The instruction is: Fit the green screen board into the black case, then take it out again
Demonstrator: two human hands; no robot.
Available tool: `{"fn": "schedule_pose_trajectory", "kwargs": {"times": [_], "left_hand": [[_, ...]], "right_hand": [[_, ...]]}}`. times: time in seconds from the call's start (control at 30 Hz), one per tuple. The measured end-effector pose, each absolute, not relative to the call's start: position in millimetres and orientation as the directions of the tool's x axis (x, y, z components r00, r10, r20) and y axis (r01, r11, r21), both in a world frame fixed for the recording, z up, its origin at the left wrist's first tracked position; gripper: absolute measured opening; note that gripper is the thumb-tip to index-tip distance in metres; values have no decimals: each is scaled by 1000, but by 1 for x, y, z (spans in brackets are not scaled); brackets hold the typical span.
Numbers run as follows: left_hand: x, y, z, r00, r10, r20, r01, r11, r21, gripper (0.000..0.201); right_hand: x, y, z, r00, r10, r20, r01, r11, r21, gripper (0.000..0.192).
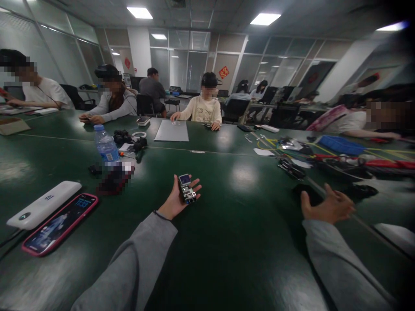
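My left hand (pixel 174 202) is palm up above the green table, its fingers reaching out past a small circuit board with a little screen (pixel 187 189). The board rests across the palm, with the thumb along its left side. Over on the right, my right hand (pixel 327 208) is held above the tabletop with thumb and fingers apart and nothing visible in it. A dark flat thing (pixel 308 195) lies just behind that hand, partly covered by it.
At left are a pink-cased phone (pixel 60 224), a white power bank (pixel 45 205) and a water bottle (pixel 106 144). Cables, tools and a blue tray (pixel 340 144) crowd the right. A white board (pixel 171 131) lies before a person (pixel 201 108) across the green table (pixel 227 242).
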State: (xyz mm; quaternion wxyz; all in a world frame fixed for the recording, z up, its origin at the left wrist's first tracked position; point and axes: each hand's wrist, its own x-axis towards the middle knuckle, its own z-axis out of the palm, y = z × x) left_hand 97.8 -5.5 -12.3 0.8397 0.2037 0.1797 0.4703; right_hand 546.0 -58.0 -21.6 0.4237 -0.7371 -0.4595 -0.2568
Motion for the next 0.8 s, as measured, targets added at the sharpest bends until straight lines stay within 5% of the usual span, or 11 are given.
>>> {"fn": "schedule_pose_trajectory", "kwargs": {"times": [0.17, 0.27, 0.4, 0.57, 0.8], "left_hand": [[100, -6, -12, 476, 867, -150, -706, 478, 522, 61], [99, -6, -11, 480, 861, -166, -696, 489, 526, 61], [96, -6, -11, 576, 790, -208, -627, 591, 508, 73], [96, -7, -10, 510, 850, -135, -716, 506, 481, 68], [97, -12, 1, 509, 860, -17, -742, 449, 498, 52]], "right_hand": [[392, -46, -21, 107, 548, 829, 977, 99, -191, 50], [290, -58, -19, -175, 639, 749, 920, 377, -107, 44], [212, -63, -17, -457, 621, 637, 796, 604, -19, 48], [212, -43, -21, -326, 727, 604, 827, 529, -191, 47], [236, -24, -29, -127, 774, 620, 619, 550, -560, 45]]}}
